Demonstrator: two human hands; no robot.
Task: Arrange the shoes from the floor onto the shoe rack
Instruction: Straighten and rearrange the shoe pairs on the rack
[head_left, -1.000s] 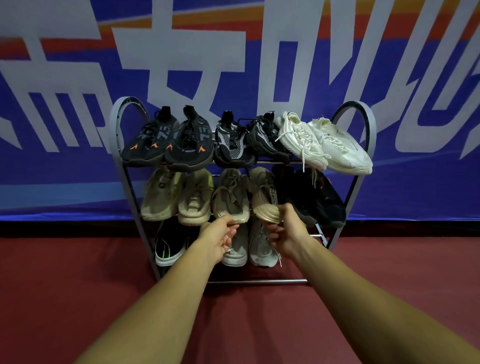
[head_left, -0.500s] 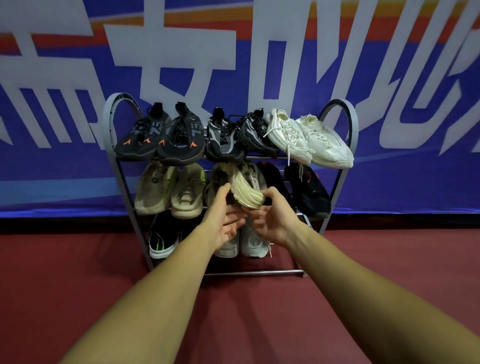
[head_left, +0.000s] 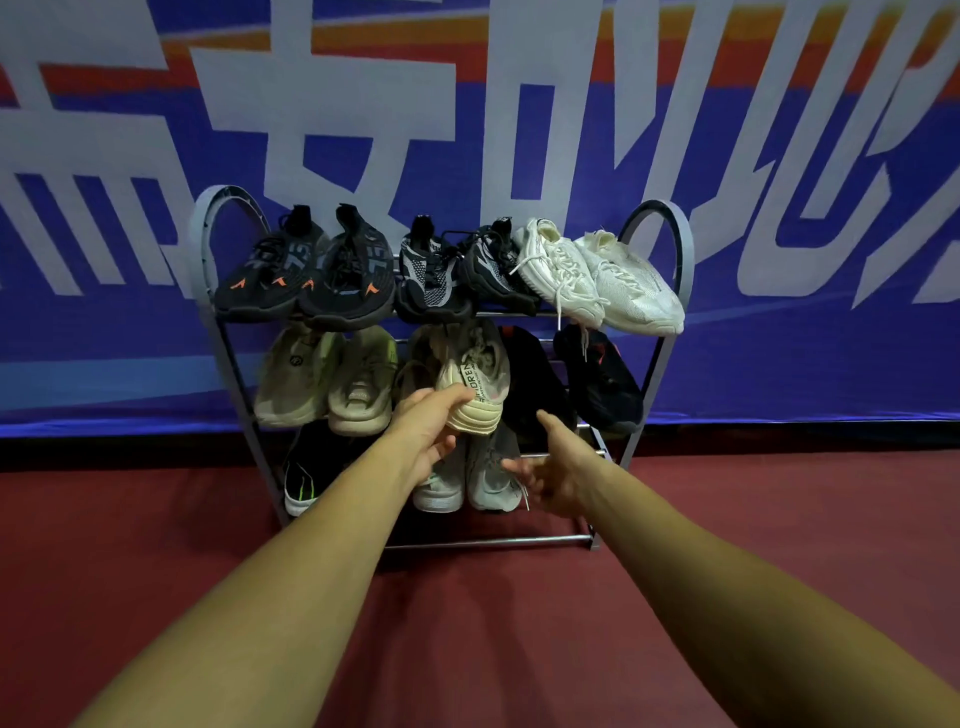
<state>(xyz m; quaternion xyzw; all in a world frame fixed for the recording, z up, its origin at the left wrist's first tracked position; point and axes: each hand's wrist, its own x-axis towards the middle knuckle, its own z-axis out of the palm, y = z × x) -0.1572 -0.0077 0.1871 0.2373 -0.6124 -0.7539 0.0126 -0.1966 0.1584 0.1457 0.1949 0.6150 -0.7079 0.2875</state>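
Observation:
A grey metal shoe rack (head_left: 208, 291) with three tiers stands against the wall. Its top tier carries two black pairs and a white pair (head_left: 602, 275). On the middle tier are beige shoes at the left and black shoes (head_left: 597, 384) at the right. My left hand (head_left: 431, 426) grips the heel of a beige sneaker (head_left: 475, 379) at the middle tier's centre. My right hand (head_left: 550, 467) hovers lower, fingers spread and relaxed, holding nothing, in front of the grey shoes (head_left: 488, 473) on the bottom tier.
A black shoe with a green stripe (head_left: 306, 467) sits at the bottom tier's left. The dark red floor (head_left: 156, 545) spreads in front of the rack. A large blue banner (head_left: 779, 338) with white characters covers the wall behind.
My right hand has let go of the beige sneaker and dropped lower with its fingers spread. My left hand now holds the sneaker's heel alone.

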